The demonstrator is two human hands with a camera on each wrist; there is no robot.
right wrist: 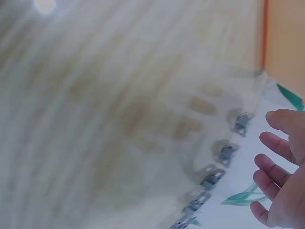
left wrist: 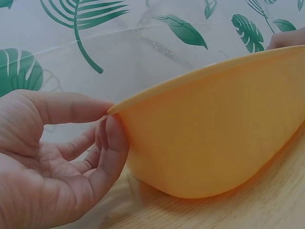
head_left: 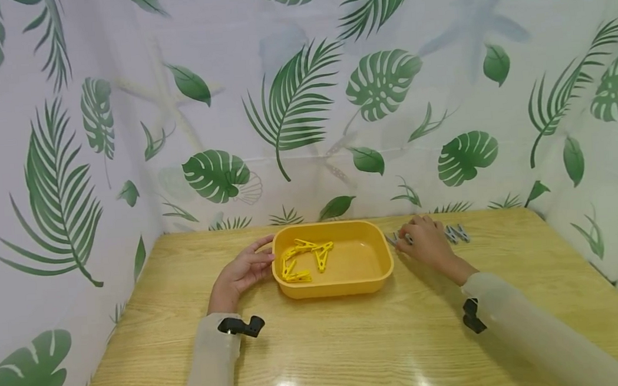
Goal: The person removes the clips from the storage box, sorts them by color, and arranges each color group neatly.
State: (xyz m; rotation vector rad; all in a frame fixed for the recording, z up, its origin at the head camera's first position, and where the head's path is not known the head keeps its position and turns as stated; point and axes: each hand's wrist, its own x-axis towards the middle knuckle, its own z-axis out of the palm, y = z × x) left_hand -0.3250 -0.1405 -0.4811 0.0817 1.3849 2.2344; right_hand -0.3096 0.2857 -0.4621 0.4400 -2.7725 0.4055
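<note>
A yellow plastic basin (head_left: 336, 289) stands on the table, with several yellow clothespins (head_left: 321, 255) lying loose inside, mostly toward its left end. My left hand (head_left: 246, 272) pinches the basin's left end; in the left wrist view the thumb lies at the rim, and a finger is beneath it against the wall. Just right of the basin, my right hand (head_left: 427, 242) hovers over a row of grey clothespins (head_left: 463, 233), partly hiding them. In the right wrist view its fingers (right wrist: 269, 168) are apart and slightly bent, holding nothing, beside several grey clothespins (right wrist: 228, 153).
A light wooden table (head_left: 329, 345) carries everything. White sheeting printed with green leaves (head_left: 298, 99) rises directly behind the table and along both sides. Black camera mounts (head_left: 241, 326) sit on both wrists over pale sleeves.
</note>
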